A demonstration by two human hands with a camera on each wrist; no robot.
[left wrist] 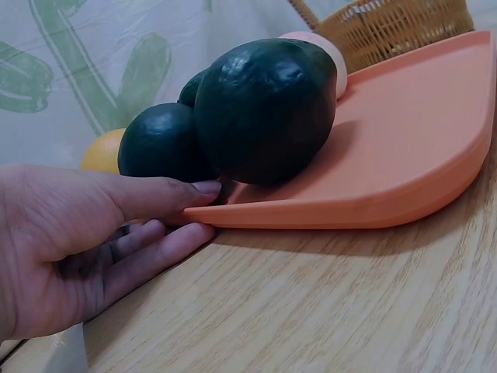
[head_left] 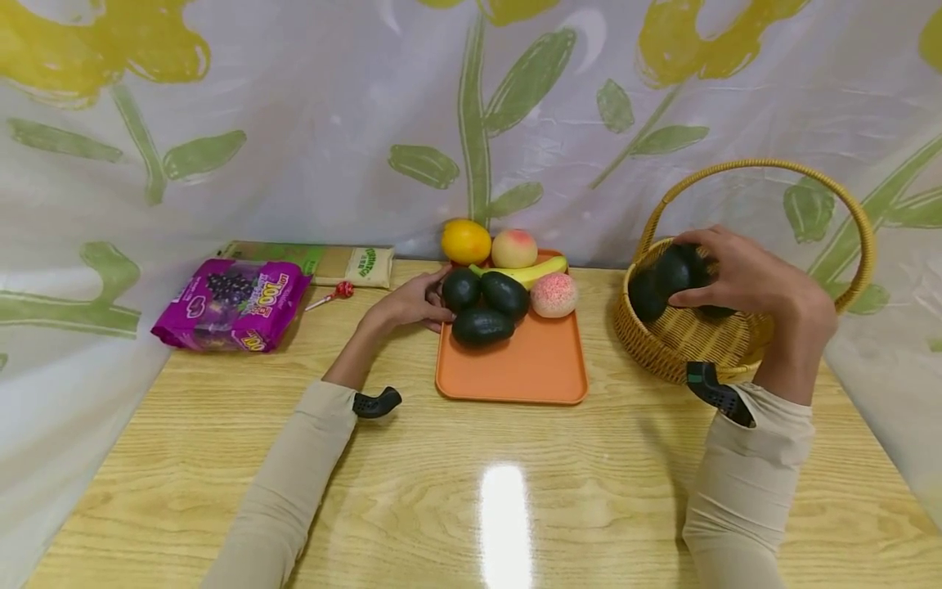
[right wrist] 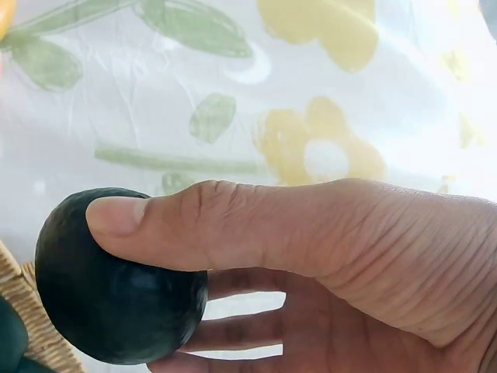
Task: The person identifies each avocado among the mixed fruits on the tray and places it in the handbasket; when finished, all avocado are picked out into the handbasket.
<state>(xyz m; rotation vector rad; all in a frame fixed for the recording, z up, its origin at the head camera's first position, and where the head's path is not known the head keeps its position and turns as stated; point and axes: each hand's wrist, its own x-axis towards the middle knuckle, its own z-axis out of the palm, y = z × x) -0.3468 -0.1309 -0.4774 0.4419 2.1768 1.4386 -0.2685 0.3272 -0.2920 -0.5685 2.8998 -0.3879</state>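
Note:
My right hand [head_left: 758, 274] grips a dark green avocado [head_left: 673, 270] over the wicker basket [head_left: 648, 348]; in the right wrist view its thumb lies across the avocado [right wrist: 116, 287]. Other avocados [head_left: 646, 296] sit inside the basket, partly covered by the hand. At the left edge of the orange tray [head_left: 511, 376], my left hand [head_left: 412, 303] pinches the rim, thumb above and fingers below, as the left wrist view shows. Several fruits lie on the tray: three avocados [head_left: 482, 327], a banana [head_left: 533, 270], two peaches [head_left: 553, 295] and a yellow lemon [head_left: 466, 242] at the back.
A purple snack bag [head_left: 231, 304] lies at the left, with a lollipop [head_left: 342, 290] beside it and a flat tan-and-green packet [head_left: 353, 263] behind. The basket's tall handle [head_left: 765, 164] arches over its opening. A flowered cloth [head_left: 331, 123] hangs behind the wooden table [head_left: 412, 491].

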